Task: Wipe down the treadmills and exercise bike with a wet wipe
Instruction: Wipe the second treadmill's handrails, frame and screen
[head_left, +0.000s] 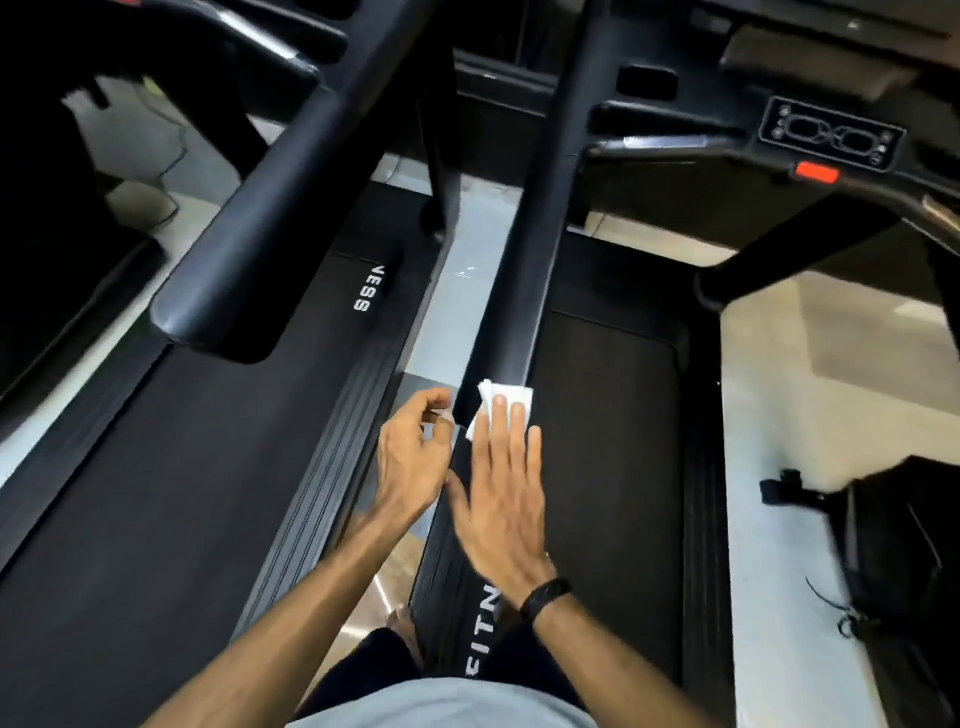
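Note:
Two black treadmills stand side by side. My right hand (501, 493) lies flat with straight fingers on a white wet wipe (514, 405), pressing it onto the near end of the right treadmill's left handrail (540, 234). My left hand (413, 452) hovers just left of that rail end with loosely curled fingers and holds nothing that I can see. The left treadmill's right handrail (260, 228) runs diagonally at upper left. The right treadmill's belt (608, 467) lies below the rail.
A light floor strip (452, 312) separates the two treadmills. The right treadmill's console (831, 135) with a red stop button (817, 172) sits at top right. A black machine with a pedal strap (883, 561) stands at the right edge on the pale floor.

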